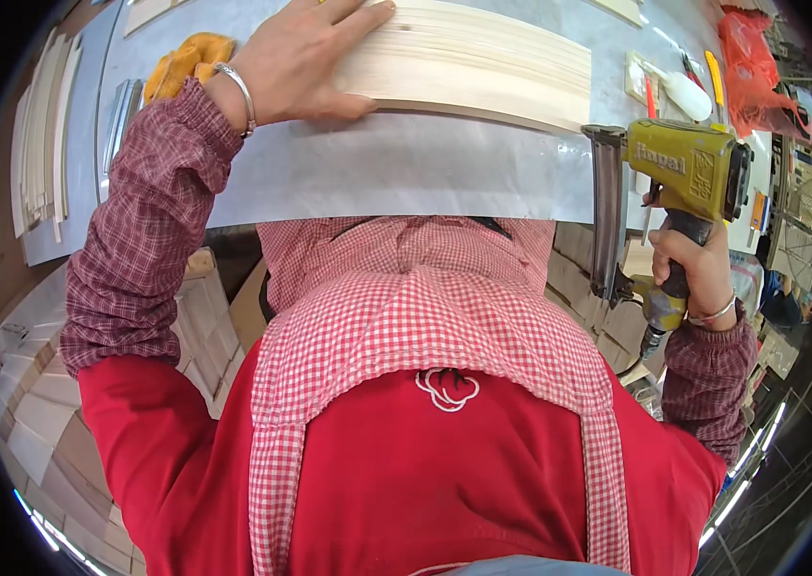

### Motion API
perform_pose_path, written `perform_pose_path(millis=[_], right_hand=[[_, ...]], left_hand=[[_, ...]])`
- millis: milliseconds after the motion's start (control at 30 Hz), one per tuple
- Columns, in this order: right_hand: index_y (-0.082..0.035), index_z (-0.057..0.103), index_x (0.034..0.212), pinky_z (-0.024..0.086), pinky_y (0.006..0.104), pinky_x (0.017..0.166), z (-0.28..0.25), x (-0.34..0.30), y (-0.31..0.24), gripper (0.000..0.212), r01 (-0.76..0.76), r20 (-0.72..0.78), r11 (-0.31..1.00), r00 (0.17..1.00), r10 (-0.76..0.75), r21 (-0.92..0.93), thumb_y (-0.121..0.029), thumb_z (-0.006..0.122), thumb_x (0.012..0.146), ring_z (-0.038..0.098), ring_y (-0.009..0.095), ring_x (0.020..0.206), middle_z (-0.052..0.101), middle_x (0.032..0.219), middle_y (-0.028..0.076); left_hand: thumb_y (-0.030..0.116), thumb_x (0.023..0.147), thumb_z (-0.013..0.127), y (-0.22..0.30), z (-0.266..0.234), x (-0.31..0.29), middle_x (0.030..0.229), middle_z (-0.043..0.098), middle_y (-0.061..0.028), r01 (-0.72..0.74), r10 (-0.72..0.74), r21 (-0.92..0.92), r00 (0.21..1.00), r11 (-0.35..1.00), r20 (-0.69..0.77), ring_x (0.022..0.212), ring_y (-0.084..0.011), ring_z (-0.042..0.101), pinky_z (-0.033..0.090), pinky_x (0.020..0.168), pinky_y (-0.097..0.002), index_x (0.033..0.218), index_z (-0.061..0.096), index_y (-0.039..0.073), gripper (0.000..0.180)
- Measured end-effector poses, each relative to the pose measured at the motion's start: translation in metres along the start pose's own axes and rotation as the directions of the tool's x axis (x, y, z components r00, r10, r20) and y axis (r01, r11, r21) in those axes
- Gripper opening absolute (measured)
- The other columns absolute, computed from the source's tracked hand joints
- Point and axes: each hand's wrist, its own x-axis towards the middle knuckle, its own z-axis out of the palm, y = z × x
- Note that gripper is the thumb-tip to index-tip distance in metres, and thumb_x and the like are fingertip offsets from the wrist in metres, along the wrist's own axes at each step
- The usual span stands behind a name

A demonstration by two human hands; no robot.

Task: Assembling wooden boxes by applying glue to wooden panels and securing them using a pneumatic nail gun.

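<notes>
A pale wooden board [483, 62], its top marked with long lines, lies across the table near the far edge of the view. On its left end rests my left hand [305, 62], fingers spread, thumb along the near edge. My right hand [696, 264] is wrapped round the black grip of a yellow-green nail gun [680, 168]. The gun's nose touches or nearly touches the board's right end; which of the two I cannot tell. Its dark magazine [608, 211] hangs down toward me, over the table's front edge.
A yellow glove [187, 63] lies beside my left wrist. Thin wooden strips [46, 134] are stacked at the left. At the right are a white bottle [686, 96], a yellow-handled tool [714, 77] and a red plastic bag [756, 72]. The grey table [377, 173] ends just before my apron.
</notes>
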Motion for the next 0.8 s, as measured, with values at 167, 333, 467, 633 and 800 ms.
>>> perform_pose_path(millis=[167, 333, 467, 633, 800], right_hand=[[0.004, 0.057, 0.099, 0.035, 0.0200, 0.041, 0.008, 0.001, -0.005, 0.028, -0.024, -0.021, 0.999, 1.000, 0.023, -0.047, 0.001, 0.059, 0.071, 0.043, 0.010, 0.039, 0.051, 0.051, 0.004], [0.002, 0.057, 0.101, 0.035, 0.0200, 0.041, 0.015, -0.003, -0.015, 0.031, 0.028, 0.046, 0.999, 0.999, -0.028, 0.018, 0.003, 0.061, 0.070, 0.044, 0.010, 0.040, 0.054, 0.056, 0.004], [0.002, 0.057, 0.102, 0.036, 0.0201, 0.040, 0.009, -0.006, -0.015, 0.032, 0.125, 0.115, 0.991, 0.985, -0.129, 0.045, 0.004, 0.061, 0.070, 0.046, 0.010, 0.041, 0.055, 0.059, 0.004], [0.002, 0.057, 0.103, 0.036, 0.0202, 0.039, 0.005, -0.011, -0.012, 0.033, 0.219, 0.148, 0.974, 0.963, -0.224, 0.050, 0.003, 0.061, 0.070, 0.047, 0.010, 0.041, 0.055, 0.060, 0.005], [0.003, 0.056, 0.103, 0.036, 0.0203, 0.039, 0.006, -0.013, -0.008, 0.033, 0.199, 0.132, 0.978, 0.970, -0.205, 0.062, 0.003, 0.061, 0.070, 0.047, 0.011, 0.041, 0.055, 0.060, 0.005]], left_hand=[[0.049, 0.065, 0.072, -0.004, 0.014, 0.010, 0.121, 0.047, -0.0233, -0.005, 0.003, -0.075, 1.000, 0.997, -0.019, 0.108, -0.0394, 0.047, 0.039, 0.095, -0.0427, 0.121, 0.046, -0.002, 0.080], [0.046, 0.063, 0.072, 0.006, 0.027, 0.038, 0.117, 0.049, -0.0208, -0.064, 0.048, -0.120, 0.990, 0.991, -0.132, 0.103, -0.0377, 0.048, 0.040, 0.092, -0.0420, 0.117, 0.048, -0.001, 0.076], [0.045, 0.061, 0.073, 0.026, 0.014, 0.063, 0.114, 0.050, -0.0193, -0.093, 0.074, -0.088, 0.977, 0.992, -0.198, 0.099, -0.0363, 0.049, 0.041, 0.090, -0.0417, 0.113, 0.050, 0.001, 0.072], [0.044, 0.059, 0.074, 0.047, -0.007, 0.072, 0.111, 0.051, -0.0182, -0.027, 0.000, -0.145, 0.982, 0.989, -0.187, 0.096, -0.0349, 0.049, 0.041, 0.088, -0.0413, 0.110, 0.052, 0.002, 0.069], [0.043, 0.059, 0.074, 0.051, 0.001, 0.076, 0.111, 0.051, -0.0181, -0.027, -0.010, -0.183, 0.979, 0.983, -0.202, 0.095, -0.0345, 0.050, 0.042, 0.087, -0.0412, 0.109, 0.052, 0.002, 0.068]])
